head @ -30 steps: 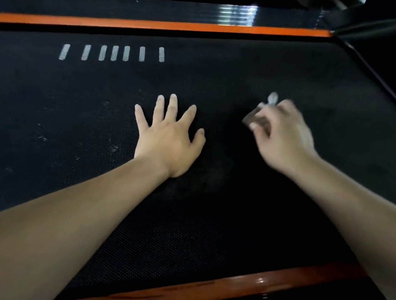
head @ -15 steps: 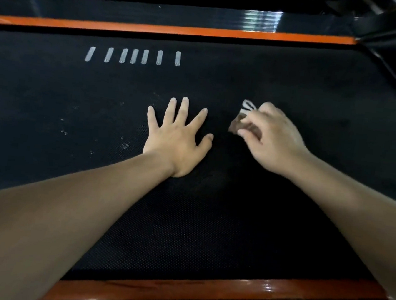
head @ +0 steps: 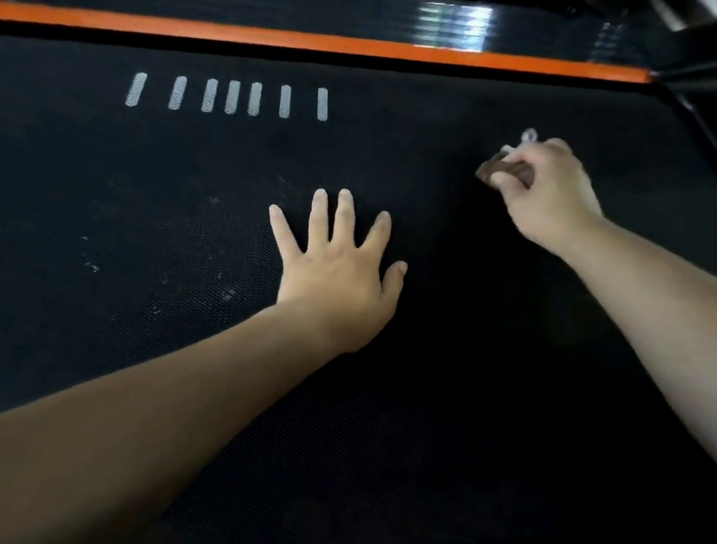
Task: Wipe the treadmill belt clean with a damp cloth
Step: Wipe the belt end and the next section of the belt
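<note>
Pale scuffs (head: 91,266) speckle the black treadmill belt (head: 466,409) left of the left hand (head: 339,279), with a row of white stripes (head: 232,97) farther off. The left hand lies flat on the belt, fingers (head: 344,215) straight and spread, holding nothing. To its right and farther off, the right hand (head: 547,196) holds a dark cloth (head: 502,171) against the belt, fingers curled round it.

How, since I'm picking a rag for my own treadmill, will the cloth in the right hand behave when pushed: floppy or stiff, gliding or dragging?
Probably floppy: the cloth is bunched small in the right hand, whose fingers curl round it, a pale end poking out. Likely light: one hand holds it. It may drag, since the belt looks finely textured.
</note>
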`<act>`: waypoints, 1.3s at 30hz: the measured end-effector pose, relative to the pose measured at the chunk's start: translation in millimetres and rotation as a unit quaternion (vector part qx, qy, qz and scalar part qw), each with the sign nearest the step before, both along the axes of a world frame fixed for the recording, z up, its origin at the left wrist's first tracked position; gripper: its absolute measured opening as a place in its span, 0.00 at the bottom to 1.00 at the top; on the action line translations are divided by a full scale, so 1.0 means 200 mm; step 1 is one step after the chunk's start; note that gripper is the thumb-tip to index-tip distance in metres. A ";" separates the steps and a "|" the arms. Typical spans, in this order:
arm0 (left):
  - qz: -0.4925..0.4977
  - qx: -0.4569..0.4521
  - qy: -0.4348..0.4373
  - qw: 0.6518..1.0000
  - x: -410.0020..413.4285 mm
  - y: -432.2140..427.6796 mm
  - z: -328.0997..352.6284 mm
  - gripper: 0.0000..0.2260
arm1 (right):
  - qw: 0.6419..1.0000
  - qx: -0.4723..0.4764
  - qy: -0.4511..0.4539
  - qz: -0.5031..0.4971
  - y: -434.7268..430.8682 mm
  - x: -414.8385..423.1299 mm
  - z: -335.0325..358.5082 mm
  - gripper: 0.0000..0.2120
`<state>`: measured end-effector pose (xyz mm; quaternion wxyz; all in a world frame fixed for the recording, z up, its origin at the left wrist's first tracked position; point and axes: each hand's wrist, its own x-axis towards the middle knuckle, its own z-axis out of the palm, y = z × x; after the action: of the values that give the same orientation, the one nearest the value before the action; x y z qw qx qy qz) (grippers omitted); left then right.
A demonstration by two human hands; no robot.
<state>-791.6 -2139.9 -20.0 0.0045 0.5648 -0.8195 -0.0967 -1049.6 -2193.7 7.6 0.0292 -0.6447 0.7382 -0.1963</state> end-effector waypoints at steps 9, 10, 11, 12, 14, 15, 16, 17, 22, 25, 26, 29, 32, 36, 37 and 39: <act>0.033 0.026 0.079 0.996 -0.28 -0.12 0.03 0.25 | 0.997 -0.010 -0.026 0.076 0.01 -0.01 -0.02 0.07; 0.044 0.032 0.074 0.996 -0.32 -0.14 0.03 0.25 | 0.999 -0.017 -0.033 0.019 -0.07 -0.05 -0.02 0.08; 0.054 0.029 0.070 0.996 -0.35 -0.16 0.03 0.26 | 0.999 -0.018 -0.035 -0.029 -0.12 -0.08 -0.02 0.09; 0.062 0.021 0.064 0.996 -0.37 -0.17 0.03 0.26 | 0.998 -0.027 -0.017 -0.046 -0.14 -0.06 -0.03 0.10; 0.064 -0.002 0.051 0.997 -0.38 -0.16 0.00 0.28 | 0.999 -0.033 0.002 0.038 -0.08 0.01 -0.07 0.09; 0.061 -0.015 0.047 0.997 -0.39 -0.15 -0.01 0.28 | 0.994 -0.025 -0.012 0.107 -0.02 0.04 -0.09 0.08; 0.059 -0.024 0.046 0.997 -0.38 -0.14 -0.02 0.29 | 0.986 -0.011 -0.029 0.162 0.03 0.04 -0.09 0.08; 0.059 -0.030 0.046 0.997 -0.38 -0.14 -0.03 0.29 | 0.982 -0.003 -0.035 0.184 0.03 0.02 -0.08 0.08; 0.060 -0.035 0.038 0.997 -0.39 -0.15 -0.04 0.29 | 0.999 -0.036 -0.008 -0.009 -0.24 -0.17 -0.05 0.11; 0.062 -0.036 0.030 0.997 -0.40 -0.15 -0.03 0.30 | 0.995 -0.051 0.001 0.081 -0.17 -0.03 -0.10 0.09; 0.062 -0.037 0.027 0.997 -0.40 -0.15 -0.03 0.30 | 0.990 -0.048 -0.009 0.131 -0.13 0.00 -0.11 0.08; 0.062 -0.039 0.023 0.997 -0.40 -0.15 -0.04 0.30 | 0.983 -0.030 -0.013 0.183 -0.16 -0.05 -0.08 0.08; 0.065 -0.042 0.024 0.997 -0.40 -0.15 -0.04 0.30 | 0.997 -0.057 0.001 0.049 -0.43 -0.15 -0.05 0.10; 0.064 -0.042 0.025 0.997 -0.40 -0.16 -0.04 0.30 | 0.998 -0.050 0.010 0.027 -0.53 0.00 -0.09 0.10; 0.064 -0.042 0.026 0.997 -0.40 -0.16 -0.04 0.30 | 0.995 -0.055 0.008 0.080 -0.49 0.06 -0.10 0.10; 0.066 -0.044 0.025 0.997 -0.41 -0.16 -0.04 0.30 | 0.985 -0.050 -0.010 0.167 -0.45 0.07 -0.12 0.09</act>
<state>-872.7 -2172.1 -27.8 0.0567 0.6140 -0.7838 -0.0740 -1035.6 -2282.8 -17.1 0.0365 -0.7577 0.6090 -0.2315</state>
